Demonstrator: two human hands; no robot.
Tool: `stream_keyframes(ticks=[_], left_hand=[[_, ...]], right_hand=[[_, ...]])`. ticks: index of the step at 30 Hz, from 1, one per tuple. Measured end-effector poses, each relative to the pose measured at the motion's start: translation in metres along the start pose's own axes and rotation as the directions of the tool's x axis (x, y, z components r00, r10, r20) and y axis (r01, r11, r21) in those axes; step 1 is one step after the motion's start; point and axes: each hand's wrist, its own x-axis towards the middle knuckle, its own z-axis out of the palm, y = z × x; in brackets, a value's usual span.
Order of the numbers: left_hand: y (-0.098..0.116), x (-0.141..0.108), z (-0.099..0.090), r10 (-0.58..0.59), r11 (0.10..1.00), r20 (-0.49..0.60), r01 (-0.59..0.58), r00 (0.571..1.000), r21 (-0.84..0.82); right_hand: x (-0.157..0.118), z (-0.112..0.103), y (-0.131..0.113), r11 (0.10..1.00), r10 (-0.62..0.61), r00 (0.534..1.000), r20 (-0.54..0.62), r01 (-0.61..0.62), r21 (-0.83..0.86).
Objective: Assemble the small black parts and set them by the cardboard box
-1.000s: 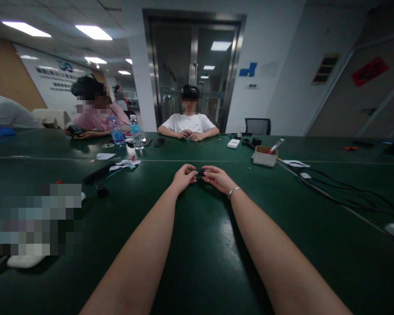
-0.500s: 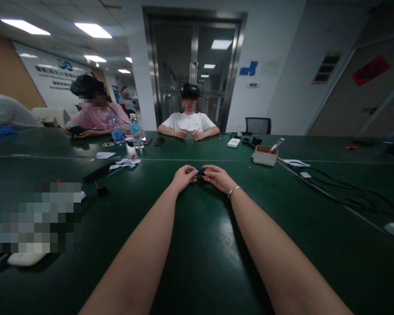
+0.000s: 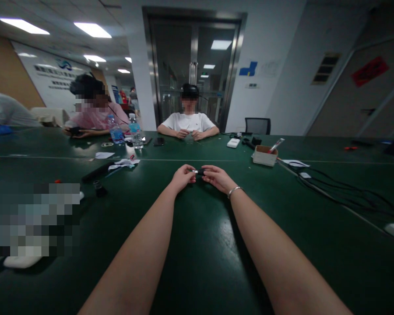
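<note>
Slightly outward goes the left hand, drawn a touch away from the right hand, and more of a bright end now shows between them. That leaves the join, if there is one, better exposed; from where I stand I can't tell whether it's one piece or two.

Each grip is nearly closed, thumb against fingers: the left pinches the bright end, the right has the small dark piece, which sits between the hands over the bench. Both arms reach well forward and slant inward, the hands turned to face each other, a bracelet on the right wrist. Papers lie off to the left, an open box to the right, and across the bench a person in a white shirt sits with hands together.
</note>
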Motion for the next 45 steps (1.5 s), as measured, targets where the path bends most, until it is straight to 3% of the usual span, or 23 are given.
stream_keyframes(ticks=[10,16,27,33,38,45], left_hand=[[-0.002,-0.001,0.001,0.033,0.998,-0.071,-0.036,0.997,-0.044],[-0.004,0.0,-0.001,0.077,0.997,-0.027,-0.076,0.997,0.029],[0.011,-0.006,0.002,-0.072,0.995,-0.027,0.07,0.997,-0.074],[0.007,-0.006,0.0,-0.023,1.0,-0.073,0.022,0.997,-0.014],[0.003,-0.004,-0.002,0.023,1.0,-0.021,-0.023,1.0,0.022],[0.009,-0.007,-0.002,-0.039,0.999,0.012,0.039,0.999,0.001]], right_hand=[[-0.001,0.001,0.0,1.0,-0.004,1.0,-0.003,0.004,-0.006],[0.0,0.001,0.0,1.0,-0.002,1.0,-0.004,0.002,-0.012],[0.001,0.0,0.001,1.0,-0.003,1.0,-0.003,0.003,-0.01],[0.001,0.0,0.001,1.0,-0.012,1.0,-0.007,0.012,-0.007],[0.0,0.0,0.001,1.0,-0.009,1.0,-0.005,0.008,-0.017],[0.001,-0.001,0.001,1.0,-0.002,1.0,-0.014,0.002,-0.016]])
